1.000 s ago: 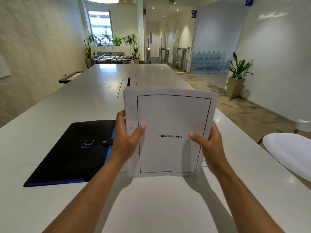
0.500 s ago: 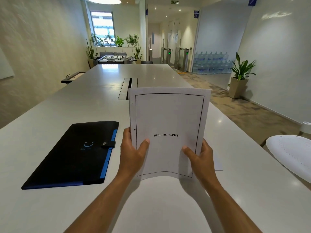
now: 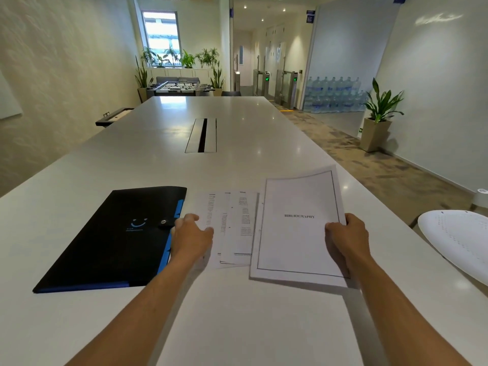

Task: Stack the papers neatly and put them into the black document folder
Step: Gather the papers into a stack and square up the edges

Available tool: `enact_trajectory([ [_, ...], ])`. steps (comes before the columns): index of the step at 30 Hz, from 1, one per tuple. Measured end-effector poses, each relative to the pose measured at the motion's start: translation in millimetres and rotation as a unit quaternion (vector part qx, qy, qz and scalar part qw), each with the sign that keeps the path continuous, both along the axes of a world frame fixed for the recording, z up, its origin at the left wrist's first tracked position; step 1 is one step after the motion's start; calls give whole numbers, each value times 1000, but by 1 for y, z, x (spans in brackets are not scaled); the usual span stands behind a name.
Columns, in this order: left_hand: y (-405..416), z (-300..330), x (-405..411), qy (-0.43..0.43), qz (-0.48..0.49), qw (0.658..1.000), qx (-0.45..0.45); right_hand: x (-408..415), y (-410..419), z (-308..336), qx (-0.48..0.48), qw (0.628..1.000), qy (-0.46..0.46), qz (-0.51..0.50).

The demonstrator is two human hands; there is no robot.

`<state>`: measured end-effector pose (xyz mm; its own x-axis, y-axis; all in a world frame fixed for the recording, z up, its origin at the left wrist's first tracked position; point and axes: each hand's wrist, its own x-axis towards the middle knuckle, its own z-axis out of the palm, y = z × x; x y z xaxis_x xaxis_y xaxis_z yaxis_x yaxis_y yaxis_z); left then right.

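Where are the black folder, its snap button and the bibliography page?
Folder (image 3: pixel 105 241): head view, bare black cover.
Snap button (image 3: pixel 163 221): head view, metal stud on the strap.
Bibliography page (image 3: pixel 298 241): head view, blank area below the title.

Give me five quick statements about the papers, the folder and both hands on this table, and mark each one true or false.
1. The black folder is closed, its snap strap fastened. True.
2. The right hand holds the sheet headed Bibliography at its right edge. True.
3. All the papers are already inside the folder. False: they are out on the table.
4. The left hand grips the folder's strap. False: it rests on the loose printed sheets beside the folder.
5. The printed sheets lie to the right of the Bibliography sheet. False: they lie between it and the folder.
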<state>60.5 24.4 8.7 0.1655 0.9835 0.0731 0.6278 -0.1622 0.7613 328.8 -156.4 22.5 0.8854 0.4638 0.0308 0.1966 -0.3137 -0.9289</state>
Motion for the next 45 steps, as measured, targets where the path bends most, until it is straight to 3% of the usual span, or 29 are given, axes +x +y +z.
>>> enact_trajectory([
  [5, -5, -9, -3, 2, 29, 999, -25, 8, -2, -17, -152, 983, -90, -42],
  [8, -6, -8, -2, 2, 22, 999, -25, 4, -1, -21, -261, 951, -161, -41],
  [11, -4, -5, -3, -16, 21, 998, -49, 0, 1, -22, -305, 934, -185, -21],
  [17, 0, 5, -5, -76, 13, 992, -102, -3, 7, -21, -300, 933, -201, 12],
  [34, 17, 14, 0, -85, -14, 981, -174, -63, 44, -27, -225, 949, -206, 84],
  [39, 17, 6, 2, -250, -33, 931, -265, -76, 50, -31, -203, 955, -192, 102],
  [45, 10, -1, 2, -181, -86, 953, -228, -87, 51, -32, -155, 967, -148, 135],
])
